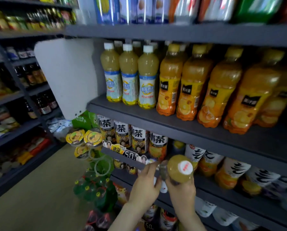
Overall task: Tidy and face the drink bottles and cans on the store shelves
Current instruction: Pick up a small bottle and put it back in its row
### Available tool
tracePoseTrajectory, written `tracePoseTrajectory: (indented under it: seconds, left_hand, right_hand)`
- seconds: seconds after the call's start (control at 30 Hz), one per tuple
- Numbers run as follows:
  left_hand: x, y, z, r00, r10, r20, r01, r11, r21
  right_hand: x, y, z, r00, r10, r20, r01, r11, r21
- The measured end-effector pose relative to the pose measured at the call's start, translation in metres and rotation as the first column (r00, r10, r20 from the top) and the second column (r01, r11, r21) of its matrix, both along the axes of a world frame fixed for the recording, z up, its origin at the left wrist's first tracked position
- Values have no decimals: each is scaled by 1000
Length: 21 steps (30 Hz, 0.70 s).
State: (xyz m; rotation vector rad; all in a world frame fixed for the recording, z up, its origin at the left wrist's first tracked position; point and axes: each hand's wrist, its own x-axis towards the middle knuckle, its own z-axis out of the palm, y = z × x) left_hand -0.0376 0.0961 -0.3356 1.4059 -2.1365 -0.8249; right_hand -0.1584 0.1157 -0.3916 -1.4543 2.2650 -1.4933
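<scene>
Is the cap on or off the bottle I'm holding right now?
On. A white cap with red print sits on top of the held bottle, which the right hand grips.

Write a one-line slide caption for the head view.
Right hand grips a white-capped juice bottle, left hand beside it, before stocked drink shelves.

Dim, cool light from above, deep shadow under the middle shelf (197, 130). Soft glare on the orange juice bottles (193, 84). Heavy wide-angle bend, right edge stretched. Top-row packs (139, 10) and far-left shelves (14, 97) are motion-blurred. Pale yellow bottles (129, 74) sharpest, labels nearly readable. Held bottle (179, 170), left hand (145, 185) and right hand (181, 192) smeared. Flat white patch (66, 77) blanks centre-left.
</scene>
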Motion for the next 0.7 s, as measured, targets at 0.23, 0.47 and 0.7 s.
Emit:
tracePoseTrajectory:
  seconds: [0.23, 0.47, 0.7]
  left_hand:
    - [-7, 27, 74, 977, -145, -155, 124, 983, -136]
    - [7, 8, 118, 934, -178, -311, 67, 939, -338]
    - [18, -64, 142, 926, -67, -370, -78, 929, -362]
  right_hand:
    - [-17, 44, 92, 984, 158, 79, -143, 975, -169]
    - [-10, 46, 171, 946, 273, 177, -208, 926, -314]
    - [5, 11, 201, 979, 99, 178, -12, 900, -435]
